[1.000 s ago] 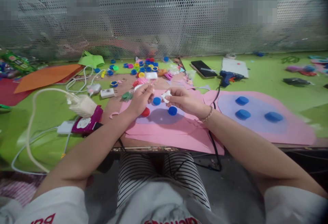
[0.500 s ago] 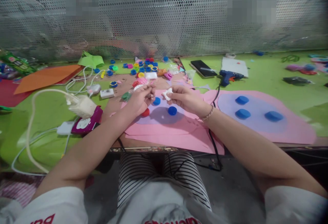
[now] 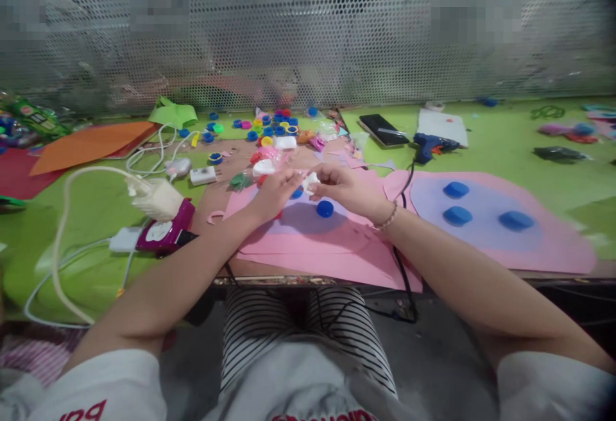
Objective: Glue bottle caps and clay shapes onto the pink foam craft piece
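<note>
A small white lump (image 3: 311,182) is pinched in the fingertips of my right hand (image 3: 344,189). My left hand (image 3: 276,195) is just left of it, fingers drawn together near the lump; whether they hold anything is too small to tell. Below both hands lies a pink sheet (image 3: 308,243) with a purple oval (image 3: 302,221) on it. A blue cap (image 3: 325,209) rests on the oval. Another blue cap (image 3: 297,193) and a red one are partly hidden by my left hand.
At right, a pink and purple cutout (image 3: 495,241) bears blue caps (image 3: 457,215). Behind it are a blue glue gun (image 3: 433,145) and a phone (image 3: 382,131). Loose caps (image 3: 279,131) lie at the back; a purple power strip (image 3: 166,231) with cables sits left.
My left hand has moved right and slightly down, close to the white lump, covering more of the caps. A white piece behind it now shows more fully.
</note>
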A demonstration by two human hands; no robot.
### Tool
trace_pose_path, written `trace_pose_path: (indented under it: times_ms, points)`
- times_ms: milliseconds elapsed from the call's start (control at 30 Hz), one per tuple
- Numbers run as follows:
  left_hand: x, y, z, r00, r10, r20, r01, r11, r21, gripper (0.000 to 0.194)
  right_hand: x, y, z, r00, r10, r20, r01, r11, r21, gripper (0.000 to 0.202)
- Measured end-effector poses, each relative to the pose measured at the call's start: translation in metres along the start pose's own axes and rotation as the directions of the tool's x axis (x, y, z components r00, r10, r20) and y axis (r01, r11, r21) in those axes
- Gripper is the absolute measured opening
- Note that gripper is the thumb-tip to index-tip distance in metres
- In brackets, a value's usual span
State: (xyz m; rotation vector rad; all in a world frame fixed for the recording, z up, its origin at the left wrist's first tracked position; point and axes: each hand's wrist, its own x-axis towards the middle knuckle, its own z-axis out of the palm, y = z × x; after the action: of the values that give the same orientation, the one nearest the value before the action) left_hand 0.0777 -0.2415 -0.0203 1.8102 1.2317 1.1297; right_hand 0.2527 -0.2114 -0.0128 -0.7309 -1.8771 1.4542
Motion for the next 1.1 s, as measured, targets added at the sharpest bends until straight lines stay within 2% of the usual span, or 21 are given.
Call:
trace_pose_path:
  times_ms: [133,233,400,567,800,900,1100]
  points:
    - [-0.005,0.001,0.004,0.982,0.157,0.100,-0.177,0.956,0.232,0.029,-0.001,0.000,0.002,0.999,-0.018,0.032,0.015,0.997,0.081,0.037]
    - [-0.007,0.006,0.004,0.973,0.207,0.106,-0.227,0.941,0.249,0.028,-0.001,0.000,0.002,0.999,-0.007,0.052,0.002,0.995,0.101,0.042]
    - [-0.008,0.011,0.003,0.987,0.161,0.016,-0.161,0.985,0.060,0.026,-0.001,-0.003,0.003,0.997,-0.022,0.068,0.012,0.988,0.152,0.041]
    - [-0.007,0.004,0.004,0.998,0.061,0.013,-0.059,0.990,-0.127,0.030,-0.001,-0.005,0.003,0.998,-0.027,0.055,0.016,0.982,0.187,0.041]
    - [-0.003,-0.002,0.005,0.999,-0.044,-0.014,0.036,0.931,-0.363,0.032,-0.001,-0.001,0.001,0.999,-0.014,0.034,0.007,0.980,0.199,0.039]
    - [-0.002,0.003,0.002,0.995,-0.082,-0.065,0.050,0.914,-0.402,0.035,-0.001,0.000,0.000,0.999,-0.016,0.039,0.008,0.981,0.196,0.037]
    - [0.000,-0.001,0.001,0.986,-0.157,-0.051,0.112,0.865,-0.489,0.029,0.000,0.002,0.000,0.999,-0.028,0.026,0.021,0.977,0.213,0.035]
